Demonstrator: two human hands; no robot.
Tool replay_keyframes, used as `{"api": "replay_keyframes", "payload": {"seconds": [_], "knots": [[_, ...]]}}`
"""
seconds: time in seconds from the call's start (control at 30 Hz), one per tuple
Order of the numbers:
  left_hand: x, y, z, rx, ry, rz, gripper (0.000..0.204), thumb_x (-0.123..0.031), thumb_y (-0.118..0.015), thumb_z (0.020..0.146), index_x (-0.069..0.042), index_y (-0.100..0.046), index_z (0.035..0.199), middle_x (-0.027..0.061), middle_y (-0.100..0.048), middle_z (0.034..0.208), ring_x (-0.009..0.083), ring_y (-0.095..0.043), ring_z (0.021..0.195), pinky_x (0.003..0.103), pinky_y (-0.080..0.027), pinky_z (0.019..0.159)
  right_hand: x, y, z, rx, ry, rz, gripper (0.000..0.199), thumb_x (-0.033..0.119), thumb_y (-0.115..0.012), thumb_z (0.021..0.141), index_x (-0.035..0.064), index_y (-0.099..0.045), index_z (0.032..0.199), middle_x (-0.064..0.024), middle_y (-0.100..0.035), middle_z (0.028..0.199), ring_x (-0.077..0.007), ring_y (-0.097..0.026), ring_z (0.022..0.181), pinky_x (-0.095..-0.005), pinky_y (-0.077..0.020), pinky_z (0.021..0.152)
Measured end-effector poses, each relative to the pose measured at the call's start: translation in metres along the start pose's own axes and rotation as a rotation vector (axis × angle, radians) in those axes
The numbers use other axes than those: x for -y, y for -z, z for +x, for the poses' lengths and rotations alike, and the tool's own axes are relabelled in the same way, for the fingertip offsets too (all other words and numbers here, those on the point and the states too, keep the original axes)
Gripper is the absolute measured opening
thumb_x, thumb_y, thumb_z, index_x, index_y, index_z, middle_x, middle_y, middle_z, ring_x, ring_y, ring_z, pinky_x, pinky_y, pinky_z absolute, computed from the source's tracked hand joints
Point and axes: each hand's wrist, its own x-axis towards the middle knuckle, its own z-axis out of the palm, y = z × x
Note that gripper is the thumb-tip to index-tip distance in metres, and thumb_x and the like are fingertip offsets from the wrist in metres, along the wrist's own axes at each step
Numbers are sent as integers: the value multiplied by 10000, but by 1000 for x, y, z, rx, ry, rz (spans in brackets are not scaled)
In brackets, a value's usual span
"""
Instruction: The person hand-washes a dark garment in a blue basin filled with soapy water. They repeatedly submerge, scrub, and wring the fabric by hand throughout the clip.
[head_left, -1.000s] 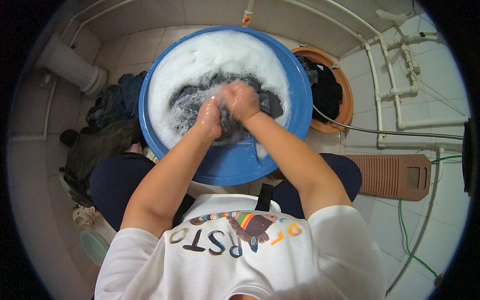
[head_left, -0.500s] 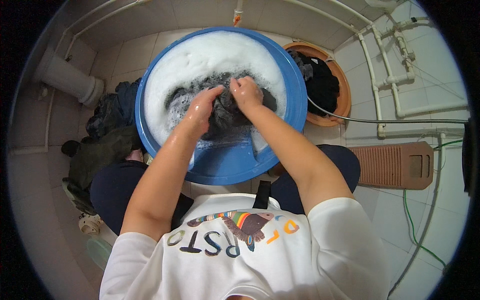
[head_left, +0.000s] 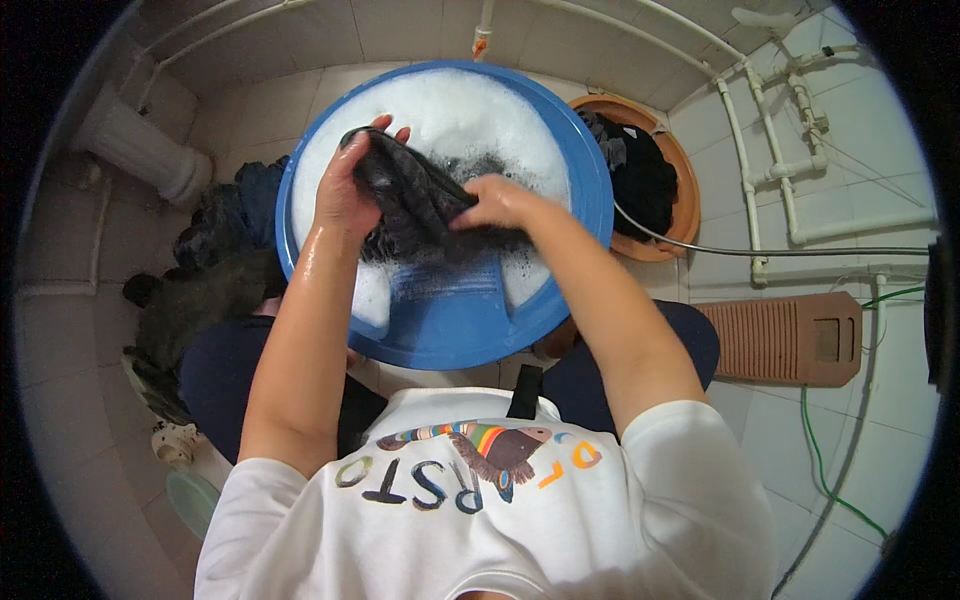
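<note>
A wet dark garment point(head_left: 410, 190) is stretched between my two hands above a blue washtub point(head_left: 592, 170) filled with white suds point(head_left: 450, 105). My left hand point(head_left: 350, 185) holds up one end, with the cloth lying in the palm and some fingers showing behind it. Lower and to the right, my right hand point(head_left: 495, 203) is closed on the other side of the cloth. The garment's lower part hangs toward the water, where I cannot tell its edge from the dark wet patch. A ribbed blue washboard slope point(head_left: 450, 290) is at the tub's near side.
Dark clothes point(head_left: 230, 225) lie piled on the floor at the left. An orange-brown basin point(head_left: 685, 190) with black clothes stands at the back right. A brown washboard point(head_left: 785, 338) lies at the right, near a green hose point(head_left: 818, 450). White pipes point(head_left: 735, 150) line the walls.
Both hands were low in the suds, close together on the cloth. My left hand has risen up and to the left, lifting the garment out and spreading it between the hands.
</note>
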Motion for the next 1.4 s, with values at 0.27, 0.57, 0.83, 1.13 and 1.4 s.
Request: {"api": "replay_keyframes", "payload": {"seconds": [0.27,0.57,0.83,1.13,1.4], "knots": [[58,40,9,-411,260,-97,309,-284,-506,854,-3,-560,971,132,-605,928,261,-595,819,417,-483,777,85,-15,-9,-446,243,687,433,209,-615,643,-8,-484,993,-149,-555,950,-252,-563,868,-356,-443,782],[85,-8,-9,-366,277,45,369,-429,-541,763,-101,-573,931,82,-578,966,242,-534,836,345,-442,744,56,-35,1,-828,-123,431,294,345,-602,709,57,-547,706,-170,-571,678,-342,-571,670,-394,-452,607],[84,29,-15,-295,172,38,423,-481,-465,824,-62,-514,861,126,-552,858,264,-551,711,383,-461,670,96,-57,-9,-850,286,222,205,269,-573,717,71,-538,678,-172,-561,698,-371,-548,665,-429,-445,595],[45,-40,-27,-78,336,795,414,-166,-667,692,40,-535,1026,95,-582,876,171,-550,807,284,-425,741,-10,2,16,-628,-107,524,426,464,-598,746,38,-590,768,-139,-568,693,-260,-532,643,-362,-424,623],[19,14,3,-129,90,-321,616,-473,-517,791,34,-473,1139,222,-493,1153,326,-446,1113,459,-298,986,-26,-7,5,-370,7,412,420,280,-692,647,-24,-576,914,-141,-602,830,-214,-565,832,-327,-439,752]]}}
